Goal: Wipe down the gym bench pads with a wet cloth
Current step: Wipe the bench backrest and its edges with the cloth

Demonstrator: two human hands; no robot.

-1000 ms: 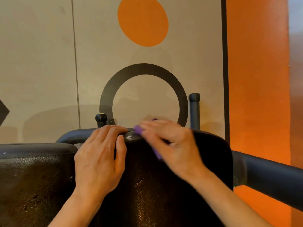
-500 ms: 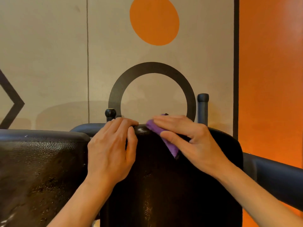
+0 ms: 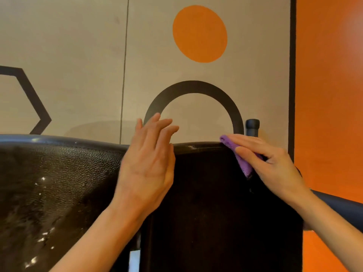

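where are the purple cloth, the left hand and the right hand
purple cloth (image 3: 243,162): head view, fold below the fingers
left hand (image 3: 146,167): head view, back of the open hand
right hand (image 3: 275,169): head view, back of hand pressing the cloth

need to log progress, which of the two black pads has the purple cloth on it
The right-hand pad, smooth and dark; the right hand presses the purple cloth on its top corner.

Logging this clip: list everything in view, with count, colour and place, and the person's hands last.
Bench pads: two, black; textured one left, smoother one centre.
Cloth: one, purple, at the centre pad's top right corner.
Frame tube: one, dark, lower right.
Capped post: one, black, behind the pad.
Wall shapes: orange disc, black ring, black hexagon outline.
Left hand: open, fingers spread, holding nothing.
Right hand: pressing the cloth on the pad.
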